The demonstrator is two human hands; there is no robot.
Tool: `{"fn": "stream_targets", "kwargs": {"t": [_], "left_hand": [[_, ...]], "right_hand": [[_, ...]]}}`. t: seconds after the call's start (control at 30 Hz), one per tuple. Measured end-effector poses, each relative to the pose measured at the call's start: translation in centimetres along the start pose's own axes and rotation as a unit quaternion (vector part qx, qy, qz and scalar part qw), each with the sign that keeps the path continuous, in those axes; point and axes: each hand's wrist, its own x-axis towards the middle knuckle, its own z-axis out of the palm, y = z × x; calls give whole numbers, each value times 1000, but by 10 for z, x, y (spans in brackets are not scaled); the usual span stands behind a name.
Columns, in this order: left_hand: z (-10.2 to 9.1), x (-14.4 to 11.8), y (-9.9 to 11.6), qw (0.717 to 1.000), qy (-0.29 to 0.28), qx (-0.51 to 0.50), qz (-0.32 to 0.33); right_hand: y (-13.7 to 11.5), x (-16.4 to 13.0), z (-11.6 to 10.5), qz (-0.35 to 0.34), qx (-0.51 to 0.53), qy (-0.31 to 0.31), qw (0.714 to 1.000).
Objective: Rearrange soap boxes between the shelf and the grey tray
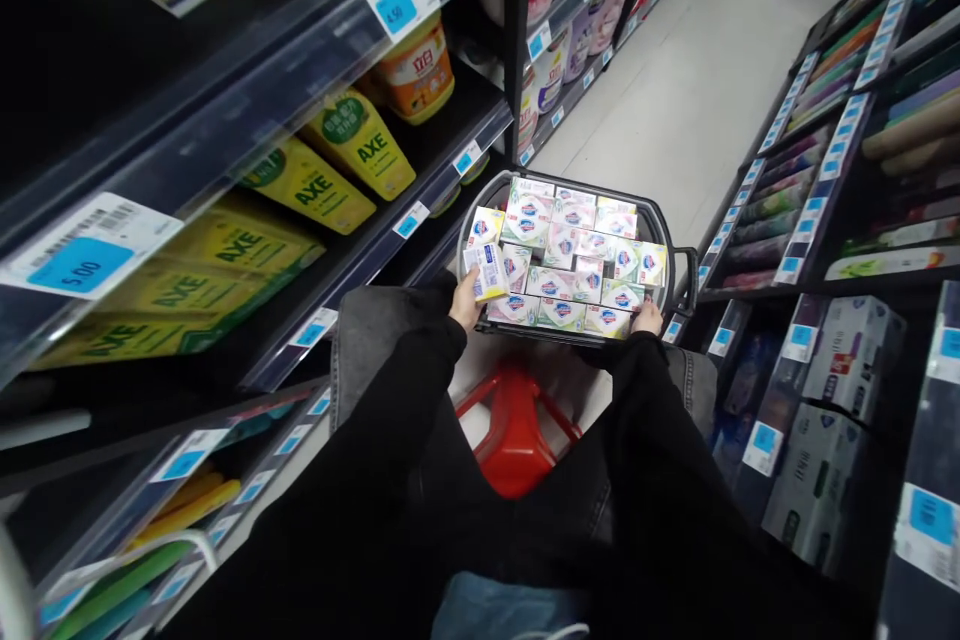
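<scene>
- Shelves hem you in on both sides of a narrow shop aisle, with pale floor (697, 70) running ahead; you sit on a red stool (514, 435) with a dark basket (670, 250) in front of your knees.
- Your left hand (466, 302) is closed around a small yellow-and-white soap box (487, 270), fingers wrapped on its lower end, holding it just over the near-left corner of the basket. If the grip is only on that end, the box could tip out of your fingers and drop between basket and knee.
- Your right hand (646, 318) rests at the near-right rim of the basket; only the knuckles show, so I cannot tell whether the fingers are curled over the rim or merely touching it. If they are loose, a tug from the other side could turn the basket.
- The packed soap boxes (574, 260) fill the basket to the brim, some tilted. Brushing them with the box you hold could knock a top one over the edge.
- The left shelf edge (420, 205) with its blue price tags (411, 218) sits close beside your left forearm; a quick swing that way could catch a tag or bump the yellow AXE bottles (360, 140) standing near the front of the shelf.
- The stool looks small under you, so a long reach sideways may unbalance you.
</scene>
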Motion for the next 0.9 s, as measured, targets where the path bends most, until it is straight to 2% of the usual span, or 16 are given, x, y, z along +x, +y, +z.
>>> {"fn": "stream_targets", "kwargs": {"t": [0.1,0.27,0.5,0.9], "left_hand": [[1,0,1,1000,-2,11,6],[4,1,2,998,2,56,23],[9,3,1,996,15,76,33],[11,6,0,995,19,89,45]], "right_hand": [[-3,-6,5,62,49,-8,997],[-14,-20,0,103,108,-20,988],[-26,-24,-7,97,100,-47,989],[-34,-27,-13,122,109,-52,985]]}}
